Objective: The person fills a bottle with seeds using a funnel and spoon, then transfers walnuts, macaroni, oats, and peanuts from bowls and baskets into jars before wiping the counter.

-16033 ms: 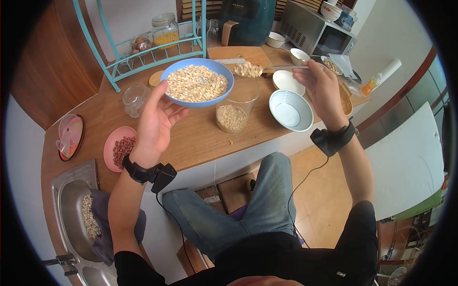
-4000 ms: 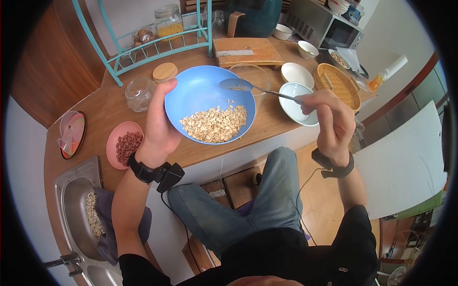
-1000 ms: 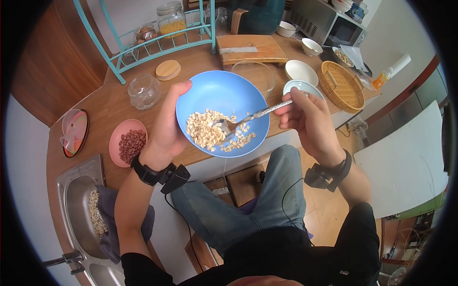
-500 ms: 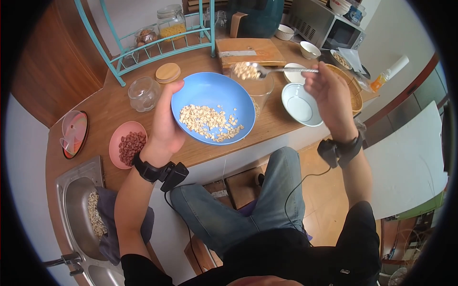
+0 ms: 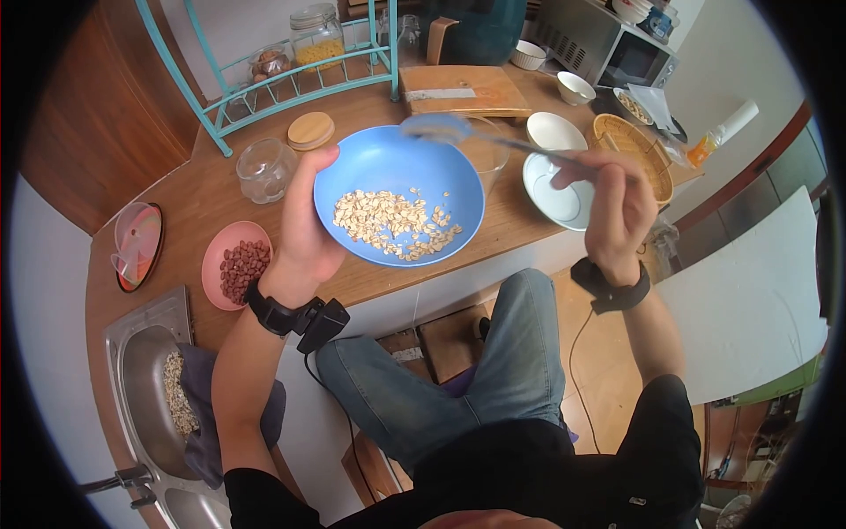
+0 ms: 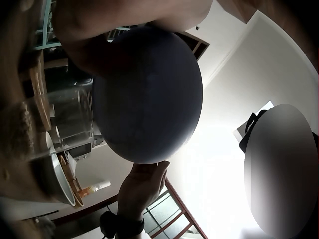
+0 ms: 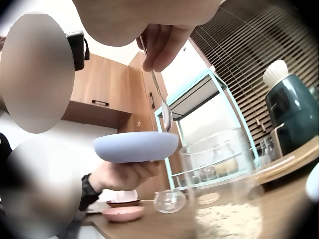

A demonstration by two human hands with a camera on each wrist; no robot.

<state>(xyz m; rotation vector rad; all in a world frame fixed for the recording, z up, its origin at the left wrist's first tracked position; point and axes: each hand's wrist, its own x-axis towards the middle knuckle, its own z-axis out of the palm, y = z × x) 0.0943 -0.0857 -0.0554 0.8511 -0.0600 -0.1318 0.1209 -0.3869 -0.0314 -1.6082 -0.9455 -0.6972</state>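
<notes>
My left hand (image 5: 304, 225) holds a blue bowl (image 5: 414, 163) above the counter, thumb over its left rim. A small heap of rolled oats (image 5: 379, 216) lies in the near part of this bowl. With my right hand (image 5: 621, 207) I grip the handle of a metal spoon (image 5: 529, 146). Its head is blurred and overlaps the bowl's far rim in the head view; the right wrist view shows the spoon head (image 7: 167, 117) just above the blue bowl (image 7: 137, 147), no oats visible on it. Beside that bowl stands a clear glass container (image 7: 219, 169) with oats (image 7: 229, 221) inside, mostly hidden in the head view.
A pale blue bowl (image 5: 560, 198), a white bowl (image 5: 556, 132) and a wicker basket (image 5: 634, 154) are on the right. To the left are a glass jar (image 5: 266, 167), its wooden lid (image 5: 311, 130) and a pink bowl (image 5: 214, 273) of reddish-brown nuts. A teal rack (image 5: 300, 93) stands behind.
The blue bowl holds fewer oats than 16 seconds ago. One second ago the spoon scooped in it; half a second ago it carried oats over the glass container. Now it is back toward the bowl.
</notes>
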